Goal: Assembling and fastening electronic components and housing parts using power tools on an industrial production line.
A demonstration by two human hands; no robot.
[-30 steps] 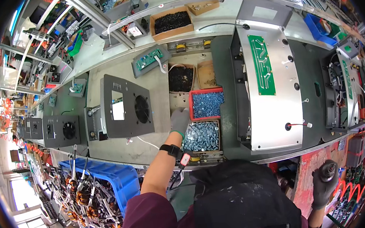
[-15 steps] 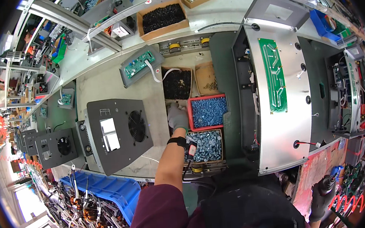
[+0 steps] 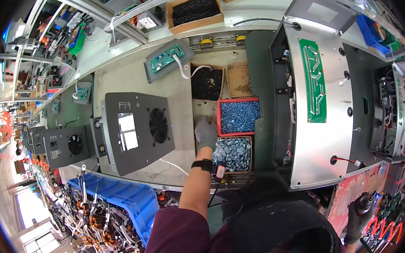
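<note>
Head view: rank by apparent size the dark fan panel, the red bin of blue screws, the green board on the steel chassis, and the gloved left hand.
1. dark fan panel
2. green board and red bin of blue screws: much alike in area, the board long and narrow, so no firm order
3. gloved left hand
</note>
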